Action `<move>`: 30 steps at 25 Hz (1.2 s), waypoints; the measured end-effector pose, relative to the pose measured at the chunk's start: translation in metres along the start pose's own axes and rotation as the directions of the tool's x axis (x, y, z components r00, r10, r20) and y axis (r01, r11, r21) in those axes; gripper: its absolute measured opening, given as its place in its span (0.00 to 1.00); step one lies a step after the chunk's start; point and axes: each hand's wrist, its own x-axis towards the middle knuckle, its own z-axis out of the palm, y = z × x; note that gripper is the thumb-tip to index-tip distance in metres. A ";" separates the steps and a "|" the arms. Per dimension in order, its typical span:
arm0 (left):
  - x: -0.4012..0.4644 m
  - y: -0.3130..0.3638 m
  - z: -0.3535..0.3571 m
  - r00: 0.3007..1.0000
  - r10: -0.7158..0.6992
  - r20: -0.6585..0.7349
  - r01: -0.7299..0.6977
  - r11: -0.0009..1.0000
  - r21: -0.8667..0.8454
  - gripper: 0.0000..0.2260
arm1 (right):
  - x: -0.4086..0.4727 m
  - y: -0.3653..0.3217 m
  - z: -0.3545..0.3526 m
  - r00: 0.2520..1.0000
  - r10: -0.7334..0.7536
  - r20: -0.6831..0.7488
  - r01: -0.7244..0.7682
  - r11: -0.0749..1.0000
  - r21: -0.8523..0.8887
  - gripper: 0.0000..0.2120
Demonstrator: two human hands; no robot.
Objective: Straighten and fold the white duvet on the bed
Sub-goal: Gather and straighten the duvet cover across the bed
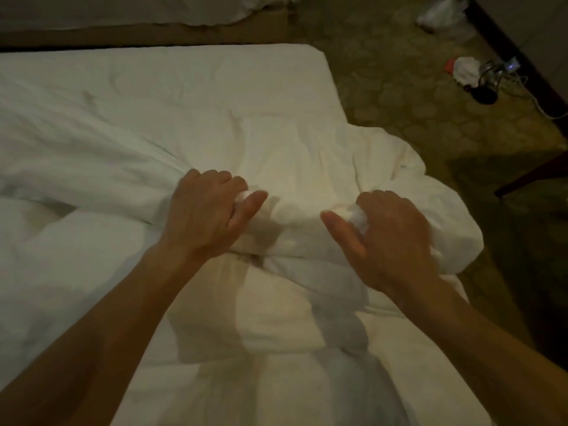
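The white duvet (292, 155) lies rumpled over the bed (153, 75), bunched in thick folds toward the right edge, where part of it hangs over the side. My left hand (209, 210) is closed on a wad of duvet fabric near the middle of the bed. About a hand's width to its right, my right hand (390, 235) grips another bunch of the same fold. Both forearms reach in from the bottom of the view. More duvet folds lie beneath and in front of my hands.
Patterned carpet (399, 87) runs along the bed's right side. A red-and-white item, a dark round device (485, 87) and cables lie on the floor at upper right by a dark wall base. A second bed with white linen (153, 10) stands beyond. A dark furniture leg (534, 173) shows right.
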 end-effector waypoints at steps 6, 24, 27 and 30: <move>-0.044 -0.003 -0.021 0.967 0.121 -0.226 -0.125 0.992 -0.003 0.32 | -0.036 -0.019 0.013 0.992 -0.090 -0.083 0.100 0.987 0.129 0.35; -0.128 0.190 -0.155 0.905 0.186 -0.382 -0.216 0.976 -0.037 0.28 | -0.152 0.029 -0.161 0.906 -0.230 -0.355 0.258 0.965 0.034 0.38; -0.177 0.230 -0.149 0.925 0.175 -0.338 -0.193 0.981 -0.020 0.29 | -0.205 0.045 -0.171 0.923 -0.251 -0.292 0.279 0.959 0.057 0.38; -0.225 0.237 -0.100 0.982 0.065 -0.176 -0.059 0.998 0.037 0.32 | -0.265 0.060 -0.129 0.969 -0.212 -0.130 0.220 0.974 0.050 0.39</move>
